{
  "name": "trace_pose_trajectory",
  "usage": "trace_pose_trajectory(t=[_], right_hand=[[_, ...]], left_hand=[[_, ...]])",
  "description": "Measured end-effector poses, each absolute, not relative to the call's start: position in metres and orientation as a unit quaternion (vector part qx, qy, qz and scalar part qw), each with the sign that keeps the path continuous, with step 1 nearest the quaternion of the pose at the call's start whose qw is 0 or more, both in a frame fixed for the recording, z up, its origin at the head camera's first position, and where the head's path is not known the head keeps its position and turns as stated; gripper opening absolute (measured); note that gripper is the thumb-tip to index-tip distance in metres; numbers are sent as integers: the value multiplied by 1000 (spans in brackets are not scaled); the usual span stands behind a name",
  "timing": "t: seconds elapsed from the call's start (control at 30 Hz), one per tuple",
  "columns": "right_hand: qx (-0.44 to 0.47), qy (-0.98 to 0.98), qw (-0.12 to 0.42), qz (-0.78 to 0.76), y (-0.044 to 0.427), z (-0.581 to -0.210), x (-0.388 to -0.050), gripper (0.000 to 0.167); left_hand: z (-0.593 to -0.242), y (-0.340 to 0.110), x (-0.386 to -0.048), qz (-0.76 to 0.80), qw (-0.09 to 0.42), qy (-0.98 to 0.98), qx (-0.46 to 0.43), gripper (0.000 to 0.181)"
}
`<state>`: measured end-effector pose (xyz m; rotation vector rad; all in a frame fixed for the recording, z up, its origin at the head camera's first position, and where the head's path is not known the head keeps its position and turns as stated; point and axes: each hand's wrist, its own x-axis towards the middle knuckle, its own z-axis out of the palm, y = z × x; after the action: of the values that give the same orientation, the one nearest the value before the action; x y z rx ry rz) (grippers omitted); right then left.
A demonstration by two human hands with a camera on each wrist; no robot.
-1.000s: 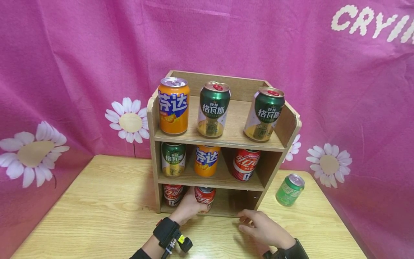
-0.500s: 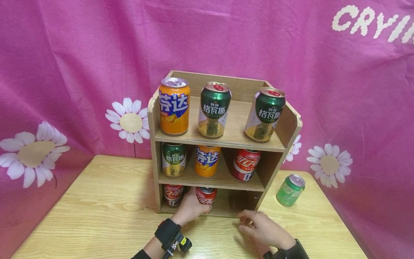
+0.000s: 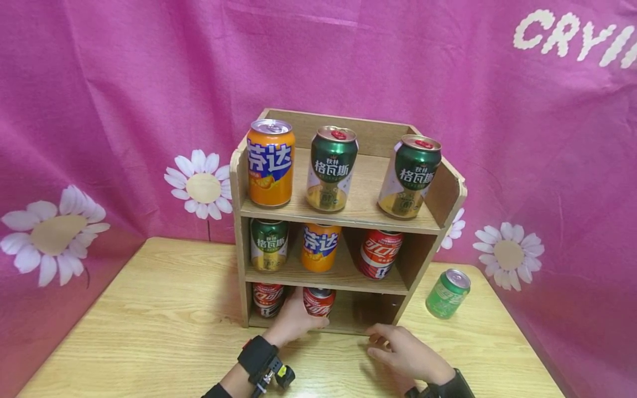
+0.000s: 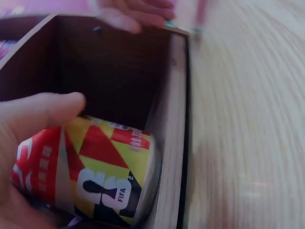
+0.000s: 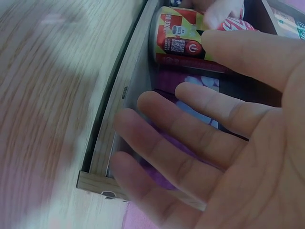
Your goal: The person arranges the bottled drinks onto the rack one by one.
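Observation:
On the bottom shelf of the wooden rack (image 3: 328,283), my left hand (image 3: 292,320) grips a red cola can (image 3: 318,299) standing in the middle. The thumb crosses the can's lower front; the other fingers are mostly hidden at its left and behind. The left wrist view shows the can's red and yellow side with a FIFA print. Another red cola can (image 3: 268,299) stands just left of this hand. My right hand (image 3: 404,352) holds nothing near the rack's bottom right edge. Its fingers (image 5: 164,148) are spread and slightly bent in the right wrist view.
A green can (image 3: 448,294) stands on the wooden table (image 3: 149,331) right of the rack. Above, the middle shelf carries a green-gold can (image 3: 269,246), an orange can (image 3: 320,249) and a red can (image 3: 380,254). Three more stand on top. A pink cloth (image 3: 149,83) hangs behind.
My left thumb has slid a little to the right across the front of the cola can. The can stays in about the same place on the shelf, and my right hand keeps still.

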<state>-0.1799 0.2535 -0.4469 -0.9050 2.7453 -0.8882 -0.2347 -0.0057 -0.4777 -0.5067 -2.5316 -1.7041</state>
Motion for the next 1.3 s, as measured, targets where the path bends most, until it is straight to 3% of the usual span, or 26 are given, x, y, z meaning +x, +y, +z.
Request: trace_pose_trajectory(t=[0.1, 0.23, 0.77, 1.3], right_hand=[[-297, 906, 57, -295, 254, -447, -180, 22], [-295, 906, 60, -297, 255, -447, -180, 22], [-293, 907, 62, -295, 254, -446, -180, 23], [-305, 906, 46, -289, 255, -446, -178, 23]], left_hand=[[-479, -9, -236, -569, -9, -804, -173, 96], [-481, -11, -238, -560, -18, -810, -171, 97], [-480, -6, -236, -517, 26, -843, -148, 86], [-487, -10, -237, -539, 6, -824, -178, 94]])
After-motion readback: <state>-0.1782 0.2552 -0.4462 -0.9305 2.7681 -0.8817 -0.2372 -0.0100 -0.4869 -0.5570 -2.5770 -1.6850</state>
